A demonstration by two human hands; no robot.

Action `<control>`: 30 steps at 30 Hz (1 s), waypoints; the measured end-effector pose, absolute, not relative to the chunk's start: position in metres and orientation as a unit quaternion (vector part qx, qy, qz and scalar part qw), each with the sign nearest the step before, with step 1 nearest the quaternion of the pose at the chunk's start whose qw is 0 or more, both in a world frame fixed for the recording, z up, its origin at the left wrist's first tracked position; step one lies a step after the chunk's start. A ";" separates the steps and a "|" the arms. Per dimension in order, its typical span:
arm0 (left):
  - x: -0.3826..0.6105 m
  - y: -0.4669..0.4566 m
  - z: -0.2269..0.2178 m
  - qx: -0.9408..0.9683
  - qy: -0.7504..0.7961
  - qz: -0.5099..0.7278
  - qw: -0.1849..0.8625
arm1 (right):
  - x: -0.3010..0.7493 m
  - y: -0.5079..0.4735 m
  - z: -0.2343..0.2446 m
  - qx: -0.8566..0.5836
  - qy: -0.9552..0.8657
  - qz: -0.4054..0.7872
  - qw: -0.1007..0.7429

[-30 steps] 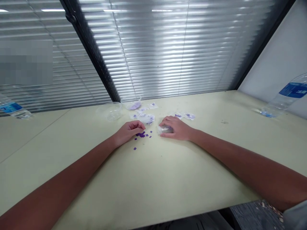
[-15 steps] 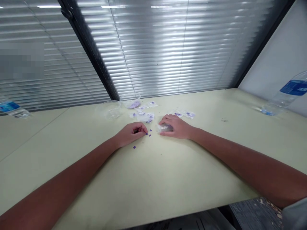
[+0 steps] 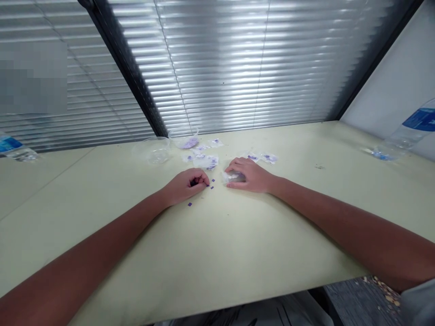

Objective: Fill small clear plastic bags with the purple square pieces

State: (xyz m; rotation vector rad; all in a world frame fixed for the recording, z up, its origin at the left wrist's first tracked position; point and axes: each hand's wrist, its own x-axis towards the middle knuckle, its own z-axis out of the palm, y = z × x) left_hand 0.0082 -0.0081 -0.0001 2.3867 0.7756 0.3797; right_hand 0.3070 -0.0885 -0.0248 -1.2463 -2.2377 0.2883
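Observation:
My left hand (image 3: 186,186) rests on the table, its fingers curled and the thumb and forefinger pinched at a tiny purple piece (image 3: 208,185). Just right of these fingertips lie two more purple squares, one a bit farther off (image 3: 213,180) and one nearer me (image 3: 212,187). Another purple square (image 3: 190,204) lies below the left wrist. My right hand (image 3: 253,176) is wrapped round a small clear plastic bag (image 3: 234,177), holding it on its side on the table with its left end toward the purple pieces. What the bag contains is hard to make out.
Behind the hands lie several small clear bags with purple bits (image 3: 205,161), and others (image 3: 268,158) to the right. A clear round tub (image 3: 158,151) stands beside a tub of purple pieces (image 3: 188,143). Water bottles are at far left (image 3: 16,150) and right (image 3: 408,131).
The whole view has shifted slightly, with the table sitting a little higher in the picture. Both hands and the purple pieces keep nearly the same places relative to each other.

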 end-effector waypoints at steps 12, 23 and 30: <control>0.008 -0.009 0.001 0.898 0.293 0.142 0.297 | 0.306 -0.089 -0.024 -0.469 -0.831 0.110 0.277; 0.008 -0.009 0.001 0.897 0.296 0.141 0.297 | 0.306 -0.088 -0.024 -0.466 -0.834 0.106 0.278; 0.009 -0.010 0.001 0.898 0.295 0.141 0.294 | 0.306 -0.089 -0.024 -0.468 -0.833 0.102 0.278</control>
